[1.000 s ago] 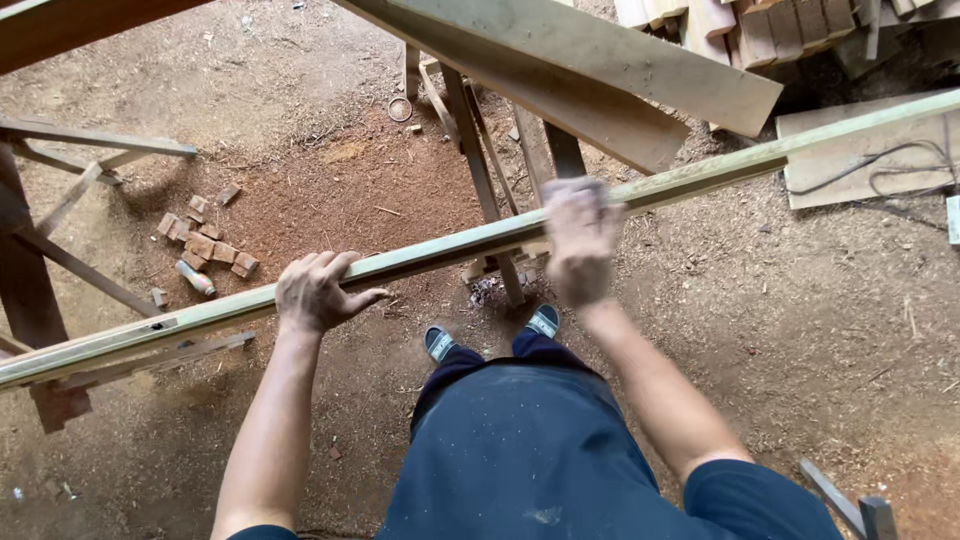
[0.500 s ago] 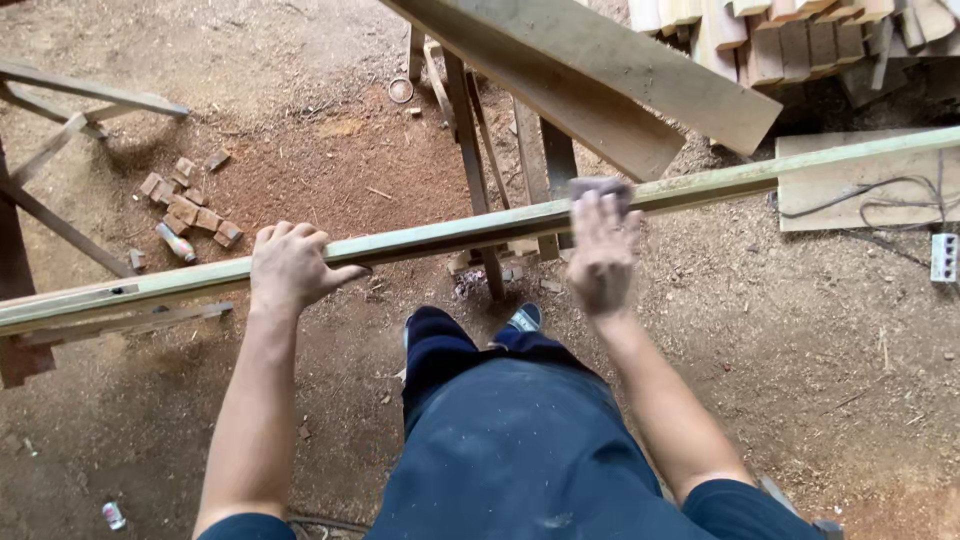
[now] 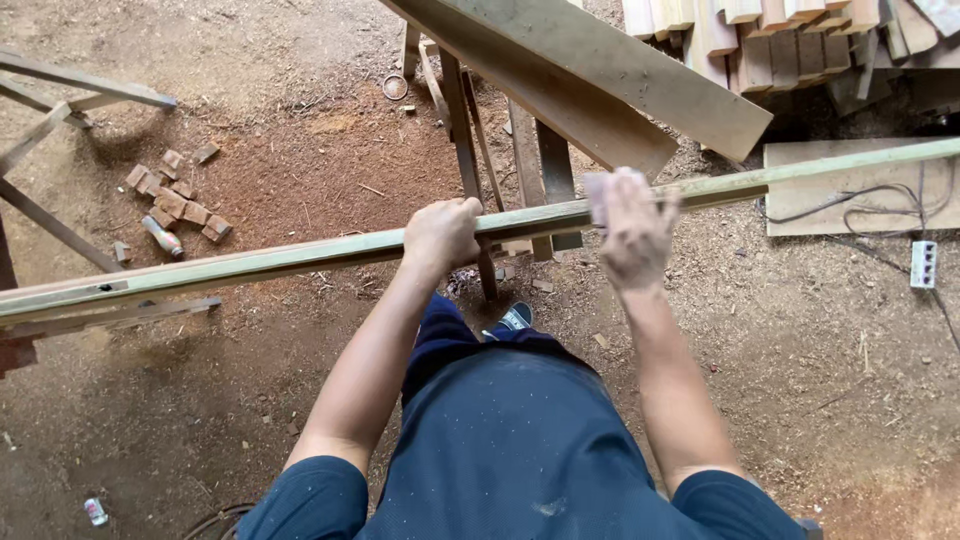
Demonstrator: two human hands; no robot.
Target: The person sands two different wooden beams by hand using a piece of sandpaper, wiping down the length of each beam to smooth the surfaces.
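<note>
A long pale green wooden strip runs across the view from lower left to upper right, resting on wooden trestles. My left hand is closed around the strip near its middle. My right hand, blurred by motion, presses a small piece of sandpaper flat against the strip a little further right. My arms and dark blue clothing fill the lower middle of the view.
Wide planks lie on a trestle beyond the strip. Stacked boards sit at the top right. A power strip with a cable lies at right. Small wood blocks and a bottle lie on the sawdust floor.
My left hand slid right along the strip and closed around it, ending nearer my right hand. My right hand keeps rubbing the strip. The camera view shifted slightly.
</note>
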